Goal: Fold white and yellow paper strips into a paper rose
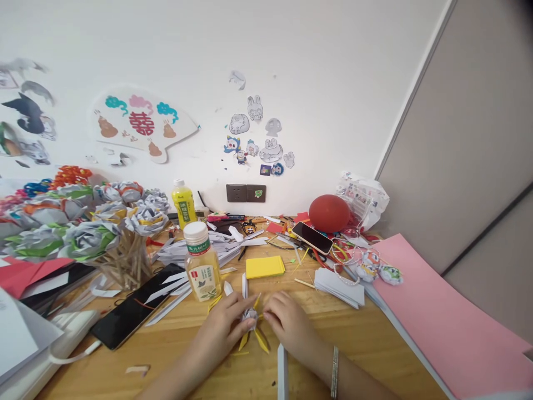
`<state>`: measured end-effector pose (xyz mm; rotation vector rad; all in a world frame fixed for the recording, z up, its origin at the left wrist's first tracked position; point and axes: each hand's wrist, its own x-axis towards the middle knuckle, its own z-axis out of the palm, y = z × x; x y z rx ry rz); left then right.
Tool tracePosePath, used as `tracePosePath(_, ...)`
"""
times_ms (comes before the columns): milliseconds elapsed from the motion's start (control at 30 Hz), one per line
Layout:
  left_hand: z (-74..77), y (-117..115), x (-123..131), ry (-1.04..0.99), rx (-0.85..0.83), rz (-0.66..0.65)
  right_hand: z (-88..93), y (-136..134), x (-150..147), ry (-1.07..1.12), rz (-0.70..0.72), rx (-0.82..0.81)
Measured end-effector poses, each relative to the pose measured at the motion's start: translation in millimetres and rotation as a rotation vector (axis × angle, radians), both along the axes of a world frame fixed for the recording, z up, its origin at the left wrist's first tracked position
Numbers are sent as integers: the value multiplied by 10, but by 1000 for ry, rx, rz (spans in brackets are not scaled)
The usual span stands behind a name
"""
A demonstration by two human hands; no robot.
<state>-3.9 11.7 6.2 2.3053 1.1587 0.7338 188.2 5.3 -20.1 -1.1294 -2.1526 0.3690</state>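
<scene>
Here, paper flower [250, 318] in left hand [234, 316], yellow petals [261, 340] radiating outward, right hand [286, 319] pinching one

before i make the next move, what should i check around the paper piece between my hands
1. Left hand steadying the paper piece: ok, thumb and index finger are at it.
2. Right hand grip: cannot tell, the fingertips are close beside the piece, but what they pinch is too small to make out.
3. Bottle nearest the left hand capped: ok, its white cap is on and it stands upright.
4. Room beside the right wrist: not ok, a white strip lies next to it.
5. Yellow paper within reach: ok, seemingly, just beyond the hands.
</scene>
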Motion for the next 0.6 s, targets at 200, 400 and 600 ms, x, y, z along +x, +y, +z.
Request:
tracePosePath(200, 79, 20, -29, -32, -105, -139, -4, 8, 3, -60, 2, -3)
tracePosePath(400, -31, 12, 40, -71, -67, -1, 10, -2, -19, -129, 10, 19)
tracePosePath(600, -68, 40, 21, -78, -106, 69, 101, -49, -15, -88, 6, 63)
